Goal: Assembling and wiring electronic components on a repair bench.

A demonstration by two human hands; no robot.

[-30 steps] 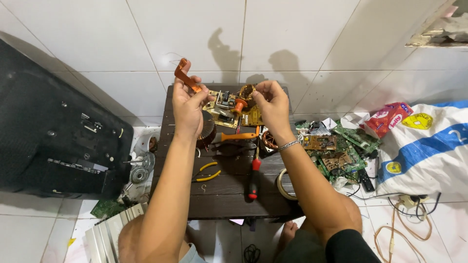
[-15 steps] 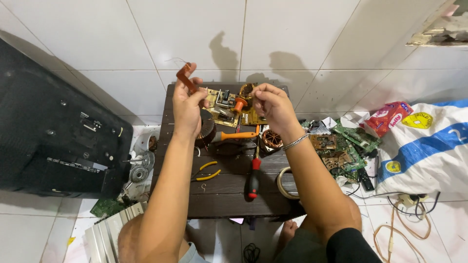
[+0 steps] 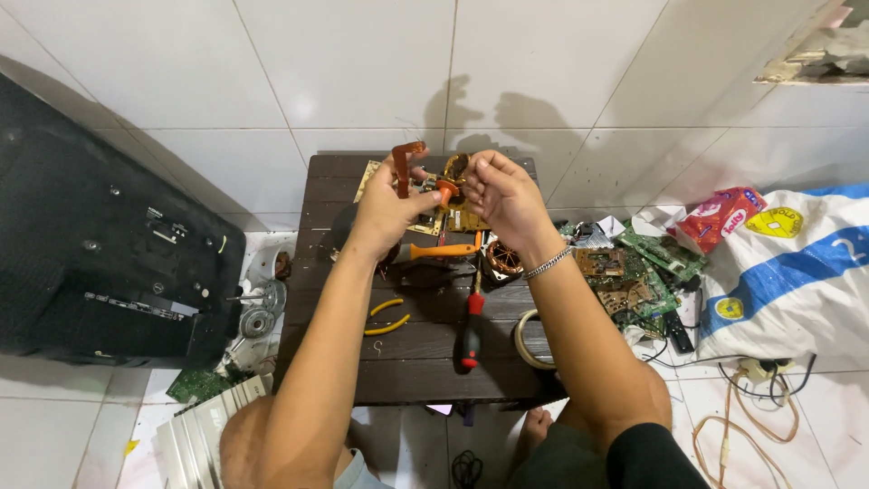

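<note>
- My left hand (image 3: 385, 210) is closed around a brown strip (image 3: 401, 166), which sticks up above my fingers over the far end of the dark wooden table (image 3: 407, 362).
- My right hand (image 3: 496, 195) is curled beside it, fingertips pinching a small coil part (image 3: 455, 168); how tight, I can't tell.
- Beneath my hands lies a circuit board (image 3: 425, 222).
- Nearer me on the table: an orange-handled tool (image 3: 441, 251), a red-and-black screwdriver (image 3: 472, 321), yellow pliers (image 3: 387, 317) and a tape roll (image 3: 525, 340).
</note>
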